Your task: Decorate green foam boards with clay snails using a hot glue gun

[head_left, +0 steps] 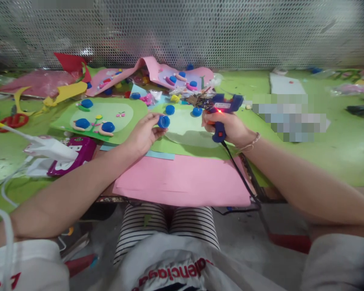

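From my end, cap (164, 121) reads blue; glue gun (227, 104) dk blue w/ orange bit (211, 122) & red light (220, 110); cord (236, 165) blk. I see lt-grn card (202, 150) w/ paler patch (185, 131), pink sheet (183, 182), grn tabletop (327, 165), purple & wht power strip (87, 144), scissors (20, 120) red-handled. Legwear (197, 228) blk & wht stripes; shirt (157, 252) wht w/ red lettering (177, 273).

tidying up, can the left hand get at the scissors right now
Probably not yet: the left hand holds a cap, and a white cable lies close to the scissors.
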Available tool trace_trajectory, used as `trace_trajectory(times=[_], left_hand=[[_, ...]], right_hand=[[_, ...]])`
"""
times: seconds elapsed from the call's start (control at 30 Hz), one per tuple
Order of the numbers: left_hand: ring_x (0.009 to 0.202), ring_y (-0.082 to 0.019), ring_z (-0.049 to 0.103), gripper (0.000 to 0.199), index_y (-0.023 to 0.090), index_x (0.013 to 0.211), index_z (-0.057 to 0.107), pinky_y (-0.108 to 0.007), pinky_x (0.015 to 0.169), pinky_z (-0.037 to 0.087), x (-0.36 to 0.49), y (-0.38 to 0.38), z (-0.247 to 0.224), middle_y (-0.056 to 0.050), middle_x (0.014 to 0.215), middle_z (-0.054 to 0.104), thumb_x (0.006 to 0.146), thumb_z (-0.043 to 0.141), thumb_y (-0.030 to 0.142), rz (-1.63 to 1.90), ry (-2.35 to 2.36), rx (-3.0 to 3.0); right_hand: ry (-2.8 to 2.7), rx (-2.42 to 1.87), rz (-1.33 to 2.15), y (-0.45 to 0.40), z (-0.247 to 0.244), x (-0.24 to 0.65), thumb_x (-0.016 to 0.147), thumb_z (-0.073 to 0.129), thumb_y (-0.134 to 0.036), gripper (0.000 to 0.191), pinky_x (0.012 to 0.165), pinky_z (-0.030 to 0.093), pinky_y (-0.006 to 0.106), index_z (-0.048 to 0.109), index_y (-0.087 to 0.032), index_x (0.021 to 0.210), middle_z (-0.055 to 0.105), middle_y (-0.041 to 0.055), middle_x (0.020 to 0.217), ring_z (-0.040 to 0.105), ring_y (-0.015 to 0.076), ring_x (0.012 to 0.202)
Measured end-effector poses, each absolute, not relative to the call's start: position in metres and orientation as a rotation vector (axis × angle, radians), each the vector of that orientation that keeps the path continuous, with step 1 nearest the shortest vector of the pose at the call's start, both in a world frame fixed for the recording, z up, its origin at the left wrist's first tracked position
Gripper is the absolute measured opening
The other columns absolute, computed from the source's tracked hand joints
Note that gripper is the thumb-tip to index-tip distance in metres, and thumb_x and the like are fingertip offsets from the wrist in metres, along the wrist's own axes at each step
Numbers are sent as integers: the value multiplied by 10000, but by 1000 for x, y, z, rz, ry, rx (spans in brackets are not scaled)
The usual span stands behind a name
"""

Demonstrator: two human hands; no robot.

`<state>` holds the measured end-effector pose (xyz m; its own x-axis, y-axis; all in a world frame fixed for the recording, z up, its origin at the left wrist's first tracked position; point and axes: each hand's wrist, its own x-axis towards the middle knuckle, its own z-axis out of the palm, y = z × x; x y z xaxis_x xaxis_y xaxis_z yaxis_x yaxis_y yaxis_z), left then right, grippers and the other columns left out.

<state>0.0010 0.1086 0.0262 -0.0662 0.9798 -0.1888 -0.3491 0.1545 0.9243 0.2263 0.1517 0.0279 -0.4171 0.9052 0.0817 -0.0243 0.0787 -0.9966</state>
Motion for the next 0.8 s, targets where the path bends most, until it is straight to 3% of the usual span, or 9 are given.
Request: trace_trajectory(times=[0.43,0.8], left_hand=[[585,-70,608,167,165,792,481,-193,651,515,4,106,30,27,681,605,940,432,106,1315,1087,750],[540,-61,579,141,178,803,486,-162,535,465,2,106,29,32,692,592,940,459,157,1298,1112,778]], right_hand=[[-1990,-950,1352,138,35,224,701,642,-288,150,437,326,252,601,-168,621,485,-24,488,427,92,459],[-1980,-1046,1337,144,28,228,704,652,-322,194,453,339,245,615,-154,614,502,-14,511,444,89,480]])
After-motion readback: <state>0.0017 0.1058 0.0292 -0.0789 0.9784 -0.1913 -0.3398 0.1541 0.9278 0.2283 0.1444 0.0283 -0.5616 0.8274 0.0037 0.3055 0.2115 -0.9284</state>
